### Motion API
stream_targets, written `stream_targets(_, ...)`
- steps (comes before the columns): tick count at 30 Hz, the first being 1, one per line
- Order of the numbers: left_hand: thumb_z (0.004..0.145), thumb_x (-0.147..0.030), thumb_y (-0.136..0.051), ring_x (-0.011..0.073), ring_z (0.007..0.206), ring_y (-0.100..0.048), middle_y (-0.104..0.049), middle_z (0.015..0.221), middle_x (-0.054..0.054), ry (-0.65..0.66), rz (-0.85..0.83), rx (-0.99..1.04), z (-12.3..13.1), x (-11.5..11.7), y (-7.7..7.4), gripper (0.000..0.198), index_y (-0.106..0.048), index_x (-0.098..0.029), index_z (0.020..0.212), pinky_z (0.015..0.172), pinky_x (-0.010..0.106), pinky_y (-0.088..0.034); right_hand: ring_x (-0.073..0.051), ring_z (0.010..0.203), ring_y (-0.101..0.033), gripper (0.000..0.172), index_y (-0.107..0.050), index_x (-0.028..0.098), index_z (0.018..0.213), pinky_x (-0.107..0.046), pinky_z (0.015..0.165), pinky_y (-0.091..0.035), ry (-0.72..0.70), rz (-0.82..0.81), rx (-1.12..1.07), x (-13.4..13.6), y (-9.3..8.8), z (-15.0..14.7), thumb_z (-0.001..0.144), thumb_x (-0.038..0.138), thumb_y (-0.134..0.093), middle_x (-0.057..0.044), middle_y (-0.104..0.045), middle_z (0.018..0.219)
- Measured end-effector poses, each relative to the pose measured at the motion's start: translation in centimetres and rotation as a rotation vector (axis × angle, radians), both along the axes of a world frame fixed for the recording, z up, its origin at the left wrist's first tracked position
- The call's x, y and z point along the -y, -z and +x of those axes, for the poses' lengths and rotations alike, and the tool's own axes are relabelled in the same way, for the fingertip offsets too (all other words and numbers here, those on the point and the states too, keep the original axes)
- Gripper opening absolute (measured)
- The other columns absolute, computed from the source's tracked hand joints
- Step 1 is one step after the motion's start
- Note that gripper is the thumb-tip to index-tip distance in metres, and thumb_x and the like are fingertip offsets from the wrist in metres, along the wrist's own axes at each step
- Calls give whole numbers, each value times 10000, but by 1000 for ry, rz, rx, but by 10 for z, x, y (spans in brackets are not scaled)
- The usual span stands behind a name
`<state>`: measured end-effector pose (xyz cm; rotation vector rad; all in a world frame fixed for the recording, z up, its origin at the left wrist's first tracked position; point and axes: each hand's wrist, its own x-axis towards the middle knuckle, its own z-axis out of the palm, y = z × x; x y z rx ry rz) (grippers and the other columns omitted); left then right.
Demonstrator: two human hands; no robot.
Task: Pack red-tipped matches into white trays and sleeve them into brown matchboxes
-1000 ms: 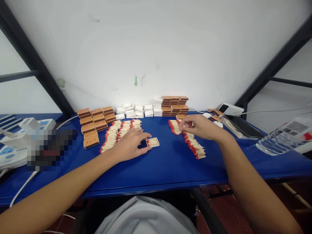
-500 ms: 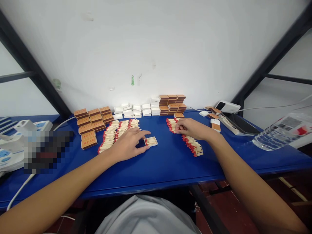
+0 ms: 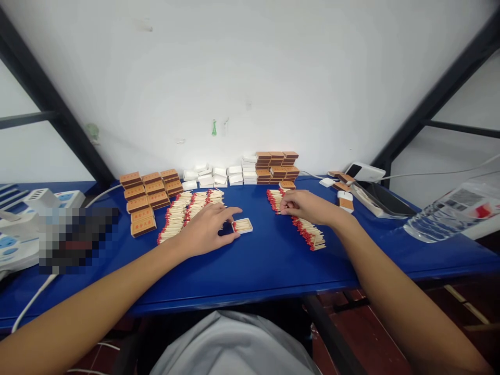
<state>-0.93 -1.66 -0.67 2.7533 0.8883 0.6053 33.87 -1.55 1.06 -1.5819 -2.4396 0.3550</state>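
A small white matchbox tray [image 3: 242,226] with red-tipped matches in it lies on the blue table. My left hand [image 3: 209,229] rests just left of it, thumb and forefinger apart at the tray's left end. Under and behind that hand spreads a large bed of matches [image 3: 175,216], partly hidden. My right hand [image 3: 295,203] is over a second row of matches [image 3: 308,233], its fingertips pinched together. A red match tip pokes out at the left of the pinch; the rest of that match is hidden by the fingers.
Stacked brown matchboxes [image 3: 142,223] stand at the left, more matchboxes [image 3: 276,169] by the wall, with white trays [image 3: 219,177] between. A power strip [image 3: 72,199] is far left. At the right lie a phone [image 3: 385,198], a white power bank [image 3: 365,171] and a plastic bottle [image 3: 449,213].
My right hand has shifted very slightly at the match row, and a red match tip now shows beside its fingers. My left hand stays by the tray.
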Motion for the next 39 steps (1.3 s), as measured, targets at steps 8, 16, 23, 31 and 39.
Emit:
stream_targets(8,969,-399,-705,279,1112,-630,-740,1127,48,8,-1,3,0,-1,1,550,-527,-265,1472,1013,454,-506,-213,812,-552,245,-641,201,928,-327,715,-416,-66,67,-90,14,-7,-31,1031,382,-510,-73,-646,908)
stream_targets(16,966,-383,-705,292,1135,-636,-749,1121,57,21,31,9,1,0,-1,611,-464,-261,1514,1006,452,-501,-205,861,-588,136,-651,199,974,-330,759,-429,-214,167,-75,27,-5,-104,1042,260,-549,-76,-632,1004)
stream_targets(23,960,-377,-711,288,1123,-632,-751,1103,52,26,21,2,2,-1,0,612,-474,-251,1510,1014,456,-499,-181,816,-570,119,-647,195,985,-307,721,-410,-193,148,-61,24,-1,-101,1040,231,-548,-57,-610,991)
stream_targets(31,957,-382,-708,288,1125,-634,-756,1117,47,16,23,-4,2,0,0,579,-509,-268,1490,1003,456,-503,-169,768,-534,119,-653,206,947,-298,683,-386,-185,111,-133,20,1,-90,1014,251,-565,-31,-573,916)
stream_targets(39,953,-350,-727,285,1117,-639,-755,1112,39,25,30,3,2,1,-1,583,-501,-278,1485,993,441,-502,-177,789,-533,144,-624,208,943,-303,705,-394,-203,70,-176,19,5,-89,1035,279,-539,-33,-571,917)
